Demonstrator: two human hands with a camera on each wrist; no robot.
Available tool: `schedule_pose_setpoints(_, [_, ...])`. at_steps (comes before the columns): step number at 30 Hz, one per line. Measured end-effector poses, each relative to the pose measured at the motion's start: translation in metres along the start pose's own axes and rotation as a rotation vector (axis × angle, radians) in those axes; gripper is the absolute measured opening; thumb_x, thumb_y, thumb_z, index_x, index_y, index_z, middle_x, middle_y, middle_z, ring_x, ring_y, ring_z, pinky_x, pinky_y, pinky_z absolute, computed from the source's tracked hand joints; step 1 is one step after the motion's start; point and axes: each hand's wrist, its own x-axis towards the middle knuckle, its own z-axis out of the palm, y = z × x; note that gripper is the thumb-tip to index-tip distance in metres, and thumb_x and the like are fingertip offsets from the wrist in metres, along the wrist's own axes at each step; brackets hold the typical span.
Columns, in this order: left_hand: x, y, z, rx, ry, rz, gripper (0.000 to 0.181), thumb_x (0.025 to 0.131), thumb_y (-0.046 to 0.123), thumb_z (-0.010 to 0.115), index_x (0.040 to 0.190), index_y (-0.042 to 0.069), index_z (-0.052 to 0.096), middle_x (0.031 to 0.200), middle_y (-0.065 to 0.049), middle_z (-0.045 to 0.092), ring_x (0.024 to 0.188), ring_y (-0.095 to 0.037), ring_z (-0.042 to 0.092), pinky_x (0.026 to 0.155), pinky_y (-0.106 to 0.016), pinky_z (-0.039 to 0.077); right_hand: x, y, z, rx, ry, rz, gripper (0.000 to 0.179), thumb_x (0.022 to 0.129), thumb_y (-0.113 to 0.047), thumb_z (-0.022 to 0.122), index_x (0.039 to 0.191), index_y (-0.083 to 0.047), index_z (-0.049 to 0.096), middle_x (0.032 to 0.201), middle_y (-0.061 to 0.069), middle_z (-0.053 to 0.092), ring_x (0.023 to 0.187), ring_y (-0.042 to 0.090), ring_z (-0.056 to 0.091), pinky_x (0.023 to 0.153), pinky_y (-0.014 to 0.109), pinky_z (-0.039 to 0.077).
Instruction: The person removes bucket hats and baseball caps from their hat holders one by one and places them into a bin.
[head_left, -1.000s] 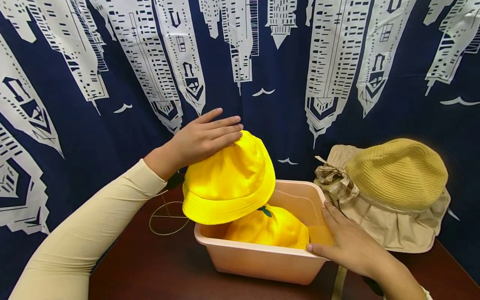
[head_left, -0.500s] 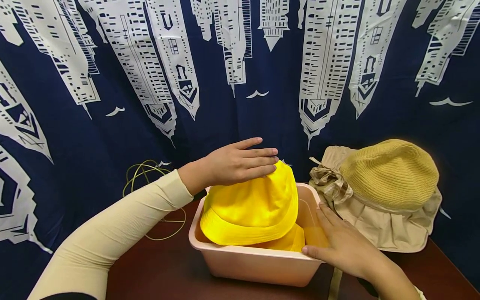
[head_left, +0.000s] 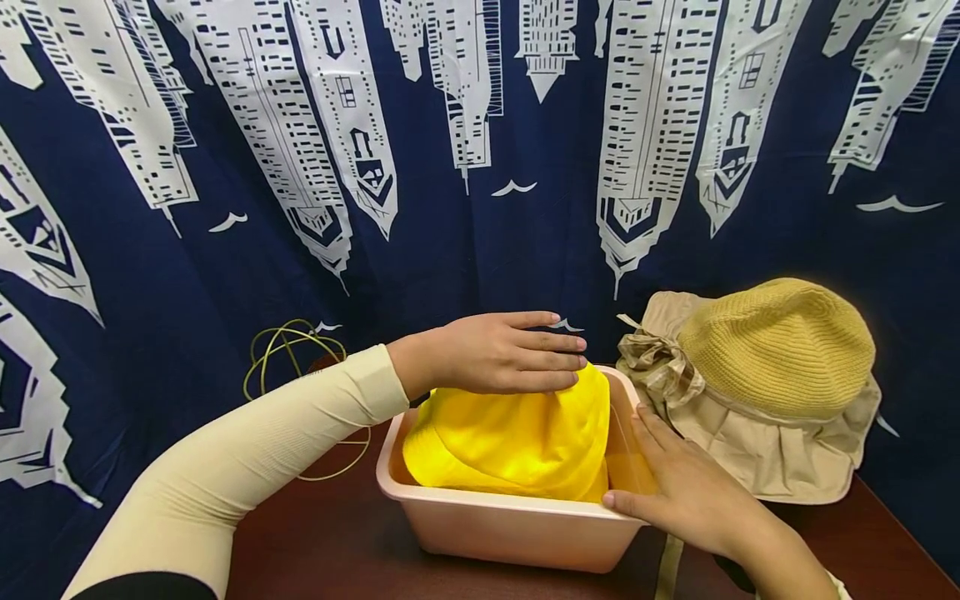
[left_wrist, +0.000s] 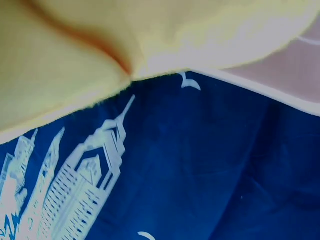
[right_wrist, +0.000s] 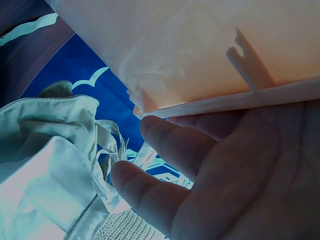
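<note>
In the head view a bright yellow bucket hat (head_left: 510,442) sits low inside a pink plastic basin (head_left: 517,533). My left hand (head_left: 498,354) holds the hat from above by its crown, fingers stretched to the right and thumb hidden. Yellow fabric (left_wrist: 165,35) with a deep crease fills the top of the left wrist view. My right hand (head_left: 690,492) grips the basin's right front corner, thumb on the rim. Its fingers (right_wrist: 172,145) lie along the outside under the rim in the right wrist view. The second yellow hat beneath is mostly covered.
A straw-crowned hat (head_left: 780,358) with a beige cloth brim and bow stands right of the basin. A thin wire stand (head_left: 288,346) is at the left behind my sleeve. Behind the dark table (head_left: 322,542) hangs a navy cloth (head_left: 480,250) printed with white buildings.
My left hand has moved right and down, bringing the yellow hat from above the basin's left side into it, over the other yellow hat. My right hand has stayed at the basin's corner.
</note>
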Motion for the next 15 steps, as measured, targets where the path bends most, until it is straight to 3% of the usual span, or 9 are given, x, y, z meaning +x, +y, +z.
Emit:
schedule_pose_setpoints(7, [0.002, 0.013, 0.009, -0.055, -0.047, 0.006, 0.035, 0.107, 0.013, 0.044, 0.139, 0.011, 0.056, 0.145, -0.002, 0.054, 0.139, -0.023, 0.042, 0.119, -0.045, 0.02, 0.002, -0.001, 0.001, -0.01, -0.001, -0.01, 0.107, 0.085, -0.069, 0.06, 0.152, 0.007, 0.028, 0.158, 0.028, 0.024, 0.138, 0.048, 0.034, 0.103, 0.068, 0.034])
schedule_pose_setpoints(15, [-0.004, 0.029, 0.022, -0.128, -0.203, -0.037, 0.038, 0.107, 0.028, 0.045, 0.142, 0.016, 0.056, 0.146, 0.002, 0.052, 0.142, -0.019, 0.038, 0.119, -0.041, 0.021, 0.001, 0.0, 0.002, 0.0, -0.001, -0.011, 0.104, 0.086, -0.067, 0.06, 0.15, 0.01, 0.032, 0.158, 0.028, 0.024, 0.138, 0.047, 0.034, 0.104, 0.067, 0.033])
